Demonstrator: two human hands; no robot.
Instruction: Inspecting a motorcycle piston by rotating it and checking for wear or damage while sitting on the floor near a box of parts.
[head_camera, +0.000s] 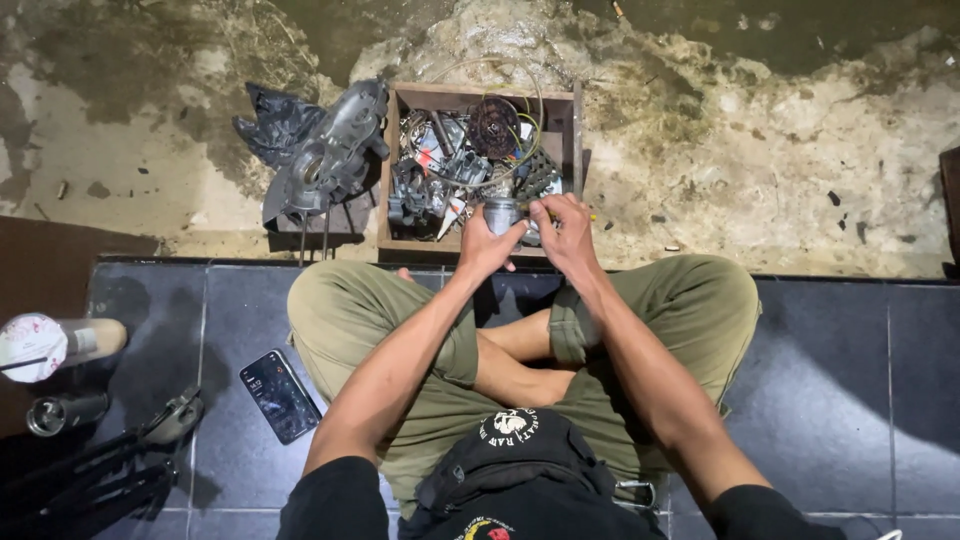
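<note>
Gripping metal cylinder (501, 213) in left hand (485, 243) fingers; right hand (566, 232) pinches small tool at its 3 o'clock. Risk: slip drops cylinder into wooden box (565, 130).

Both hands (530, 240) around metal cylinder (501, 213)

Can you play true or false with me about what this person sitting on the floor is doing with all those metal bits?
1. Both hands are on a small metal cylinder. True: the left hand and right hand hold it.
2. The wooden box is full of fruit. False: it holds metal parts and wires.
3. A phone lies on the dark tiles. True.
4. The grey engine cover is inside the box. False: it sits beside the box.
5. The person stands. False: cross-legged.
</note>
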